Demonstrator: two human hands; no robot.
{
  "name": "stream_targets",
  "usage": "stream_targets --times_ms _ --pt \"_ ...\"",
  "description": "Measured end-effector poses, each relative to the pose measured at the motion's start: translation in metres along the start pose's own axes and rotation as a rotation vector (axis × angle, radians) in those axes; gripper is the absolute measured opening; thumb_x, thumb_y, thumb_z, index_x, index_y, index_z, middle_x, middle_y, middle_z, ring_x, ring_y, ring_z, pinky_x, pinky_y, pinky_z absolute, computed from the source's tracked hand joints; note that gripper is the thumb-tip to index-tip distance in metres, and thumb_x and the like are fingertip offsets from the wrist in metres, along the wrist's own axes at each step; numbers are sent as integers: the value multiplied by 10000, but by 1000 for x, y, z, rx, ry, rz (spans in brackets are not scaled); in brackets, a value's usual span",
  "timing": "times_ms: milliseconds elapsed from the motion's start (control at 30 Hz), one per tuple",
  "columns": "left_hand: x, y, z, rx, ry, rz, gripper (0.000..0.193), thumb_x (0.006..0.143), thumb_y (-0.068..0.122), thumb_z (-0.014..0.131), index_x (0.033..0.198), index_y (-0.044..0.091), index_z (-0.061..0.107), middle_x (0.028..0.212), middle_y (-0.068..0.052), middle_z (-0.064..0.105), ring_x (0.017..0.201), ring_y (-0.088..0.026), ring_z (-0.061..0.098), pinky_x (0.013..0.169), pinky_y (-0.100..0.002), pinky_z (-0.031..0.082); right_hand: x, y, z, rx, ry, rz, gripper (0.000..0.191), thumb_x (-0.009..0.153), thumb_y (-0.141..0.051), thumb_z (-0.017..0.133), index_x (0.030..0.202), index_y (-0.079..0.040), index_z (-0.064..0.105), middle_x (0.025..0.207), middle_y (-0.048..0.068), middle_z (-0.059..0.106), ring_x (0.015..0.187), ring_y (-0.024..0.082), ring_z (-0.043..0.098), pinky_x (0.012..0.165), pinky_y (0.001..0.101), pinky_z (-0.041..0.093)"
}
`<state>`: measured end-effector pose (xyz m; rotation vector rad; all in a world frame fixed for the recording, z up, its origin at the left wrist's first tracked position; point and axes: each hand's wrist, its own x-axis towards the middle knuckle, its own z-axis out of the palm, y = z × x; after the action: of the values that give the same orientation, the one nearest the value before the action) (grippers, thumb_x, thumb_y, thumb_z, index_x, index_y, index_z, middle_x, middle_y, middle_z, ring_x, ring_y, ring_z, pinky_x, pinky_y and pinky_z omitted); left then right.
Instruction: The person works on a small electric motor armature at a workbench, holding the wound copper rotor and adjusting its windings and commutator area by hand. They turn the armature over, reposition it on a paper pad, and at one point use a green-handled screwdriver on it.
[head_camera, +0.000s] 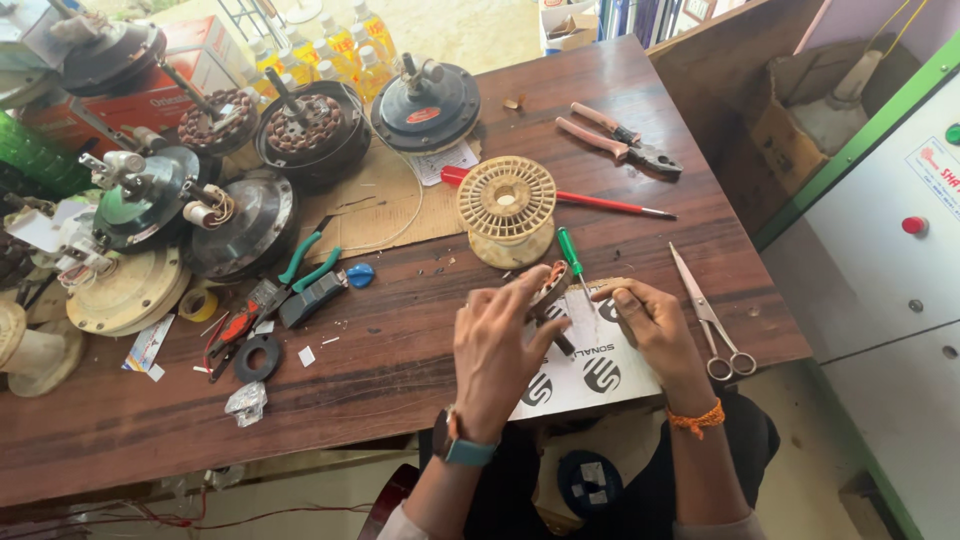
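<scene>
- Left hand (495, 340) grips a small round copper-wound coil (549, 287), just below the ribbed cream plastic spool (507, 205).
- Right hand (648, 322), right of the coil, is curled closed on a thin tool; which tool, I cannot tell.

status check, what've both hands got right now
Left hand gripping small wound coil. Right hand closed on a tool, tip hidden. Scissors lying beside right hand.

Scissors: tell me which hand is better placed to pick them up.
Right. The right hand lies just beside the scissors, while the left hand is farther away and grips the small copper-wound part.
</scene>
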<state>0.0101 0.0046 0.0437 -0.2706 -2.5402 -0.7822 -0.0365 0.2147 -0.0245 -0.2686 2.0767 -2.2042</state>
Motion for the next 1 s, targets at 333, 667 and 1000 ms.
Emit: stream_targets --times_ms 333,667,1000 --pt "0 -48 -14 -231 -195 58 553 812 -9 751 1320 176 631 1248 -41 726 1079 -237 682 858 -342 607 -1 2 -10 200 152 -243 601 1026 -495 561 1325 26 559 914 0 578 791 62 537 673 232 516" --pt "-4 -35 -30 -139 -146 191 698 853 -98 584 1477 209 531 1338 -92 671 1178 -301 647 991 -445 513 -21 -10 10 -13 316 -289 504 998 -467 647 1183 -1 692 1072 85 730 871 126 685 812 273 599" --pt "2 -31 -35 -150 -234 126 634 855 -64 602 1421 224 595 1353 -61 656 1129 -276 663 903 -414 493 -18 -23 34 50 -4 -10 305 952 -196 695 1148 35 738 822 81 724 652 87 623 594 241 525"
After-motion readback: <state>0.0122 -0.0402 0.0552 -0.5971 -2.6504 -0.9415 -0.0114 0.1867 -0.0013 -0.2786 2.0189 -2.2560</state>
